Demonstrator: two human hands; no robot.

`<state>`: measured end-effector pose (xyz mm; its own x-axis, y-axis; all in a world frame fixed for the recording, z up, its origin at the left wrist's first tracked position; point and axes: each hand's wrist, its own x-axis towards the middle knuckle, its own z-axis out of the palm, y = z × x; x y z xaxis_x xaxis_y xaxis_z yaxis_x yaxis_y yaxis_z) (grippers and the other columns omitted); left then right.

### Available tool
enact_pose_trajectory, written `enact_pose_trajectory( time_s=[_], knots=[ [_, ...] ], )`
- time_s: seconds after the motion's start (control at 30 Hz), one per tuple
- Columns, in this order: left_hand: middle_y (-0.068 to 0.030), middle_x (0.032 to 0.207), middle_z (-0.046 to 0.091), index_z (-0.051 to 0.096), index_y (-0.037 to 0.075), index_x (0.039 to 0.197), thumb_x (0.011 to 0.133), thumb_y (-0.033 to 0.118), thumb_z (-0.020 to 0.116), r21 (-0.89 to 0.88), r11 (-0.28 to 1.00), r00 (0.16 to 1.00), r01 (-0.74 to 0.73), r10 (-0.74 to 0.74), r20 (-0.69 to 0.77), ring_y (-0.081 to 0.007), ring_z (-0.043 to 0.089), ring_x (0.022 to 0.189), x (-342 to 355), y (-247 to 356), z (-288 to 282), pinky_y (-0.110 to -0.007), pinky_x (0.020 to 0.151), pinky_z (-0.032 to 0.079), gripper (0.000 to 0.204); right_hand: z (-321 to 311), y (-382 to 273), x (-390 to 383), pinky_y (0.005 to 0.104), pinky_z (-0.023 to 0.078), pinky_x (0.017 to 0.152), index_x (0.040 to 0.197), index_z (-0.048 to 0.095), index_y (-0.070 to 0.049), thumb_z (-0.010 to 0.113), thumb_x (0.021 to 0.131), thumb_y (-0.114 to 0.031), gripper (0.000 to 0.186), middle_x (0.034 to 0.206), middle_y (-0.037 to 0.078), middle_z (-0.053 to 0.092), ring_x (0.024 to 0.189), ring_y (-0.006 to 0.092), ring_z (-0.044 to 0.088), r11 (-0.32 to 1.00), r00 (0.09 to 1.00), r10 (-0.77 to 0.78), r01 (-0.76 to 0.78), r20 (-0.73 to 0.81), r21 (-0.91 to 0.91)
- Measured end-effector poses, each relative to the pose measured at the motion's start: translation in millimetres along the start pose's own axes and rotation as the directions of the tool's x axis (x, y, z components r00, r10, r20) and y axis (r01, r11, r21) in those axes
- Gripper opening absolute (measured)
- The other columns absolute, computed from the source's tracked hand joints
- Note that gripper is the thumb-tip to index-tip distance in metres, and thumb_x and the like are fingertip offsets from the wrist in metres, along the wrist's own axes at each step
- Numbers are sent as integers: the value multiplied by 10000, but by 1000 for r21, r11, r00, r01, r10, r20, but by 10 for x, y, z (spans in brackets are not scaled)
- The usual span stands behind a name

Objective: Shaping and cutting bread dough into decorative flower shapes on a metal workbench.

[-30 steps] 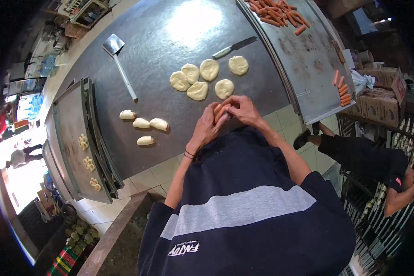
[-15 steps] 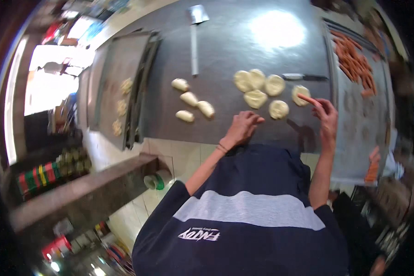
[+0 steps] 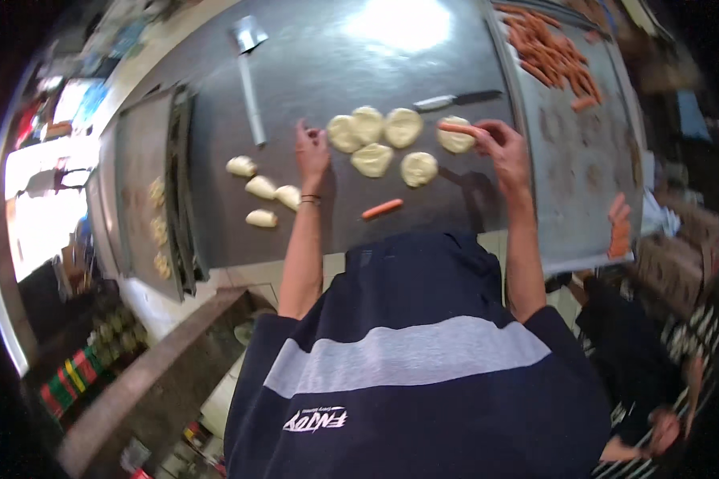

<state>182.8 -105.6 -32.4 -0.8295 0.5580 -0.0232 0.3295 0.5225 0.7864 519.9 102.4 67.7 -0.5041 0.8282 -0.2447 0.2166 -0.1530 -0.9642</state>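
Note:
My right hand point(image 3: 505, 156) pinches one end of an orange sausage point(image 3: 459, 128), held over the rightmost flat round of pale dough point(image 3: 455, 142). My left hand point(image 3: 312, 153) holds nothing; its fingers are apart just left of the other dough rounds point(image 3: 372, 160). A second sausage point(image 3: 382, 209) lies by itself on the dark table point(image 3: 295, 88), close to the front edge. Left of my left forearm are several sausages wrapped in dough point(image 3: 260, 188), one partly behind that forearm.
A black knife point(image 3: 459, 100) lies beyond the rounds. A long-handled metal scraper point(image 3: 250, 84) rests far left. On the right, a tray point(image 3: 563, 172) holds piled sausages point(image 3: 547, 52). Stacked trays point(image 3: 132, 184) with dough pieces stand left. Another person point(image 3: 627, 351) is at lower right.
My left hand has let go of a sausage by the front edge and moved away leftward, fingers spreading. My right hand still holds its sausage at the rightmost dough round. The whole view has shifted.

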Motion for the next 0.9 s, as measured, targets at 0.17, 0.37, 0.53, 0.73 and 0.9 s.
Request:
enact_pose_trajectory(
  time_s=[0.17, 0.37, 0.53, 0.73, 0.9],
  knots=[
    [-72, 825, 694, 604, -14, 1244, 962, 213, 747, 98, 994, 984, 42, -58, 171, -165, 650, 748, 57, 29, -11, -336, 746, 542, 389, 108, -61, 109, 248, 545, 714, 1098, 729, -20, 730, 1000, -180, 187, 939, 27, 723, 830, 93, 671, 1000, 1000, -14, 14, 4, -7],
    [18, 781, 604, 675, 2, 1068, 1018, 227, 706, -264, 913, 918, 310, -215, 332, -83, 554, 687, 36, 161, -244, -257, 622, 453, 232, 13, 775, 428, 331, 574, 744, 1128, 699, -7, 758, 954, -208, 273, 862, 88, 721, 807, 166, 706, 922, 996, -73, 50, -44, -383],
    [3, 747, 592, 634, 1, 1159, 1024, 195, 686, -485, 785, 905, 386, -221, 363, -115, 552, 623, 161, 230, -622, -275, 587, 469, 242, -22, 549, 348, 340, 516, 649, 1091, 672, -35, 759, 945, -190, 230, 730, 50, 612, 674, 165, 608, 871, 988, -104, 35, -114, -490],
    [-148, 1017, 634, 554, -15, 1317, 898, 115, 713, 140, 943, 948, -302, 313, -63, -329, 634, 986, -192, 614, -106, -436, 915, 501, 467, -28, 522, 266, 408, 550, 848, 1179, 636, -23, 778, 864, -41, 346, 1058, 144, 650, 962, 316, 674, 771, 930, -366, 323, 33, -549],
    [-189, 1387, 559, 560, 57, 1413, 896, 222, 772, -48, 702, 603, -711, 643, 472, -370, 551, 1259, -469, 1252, 831, -477, 1059, 456, 583, -11, 675, 282, 419, 552, 949, 1270, 608, -42, 777, 854, -40, 450, 1234, 160, 611, 1191, 356, 618, 650, 873, -434, 474, 221, -594]
  ],
)
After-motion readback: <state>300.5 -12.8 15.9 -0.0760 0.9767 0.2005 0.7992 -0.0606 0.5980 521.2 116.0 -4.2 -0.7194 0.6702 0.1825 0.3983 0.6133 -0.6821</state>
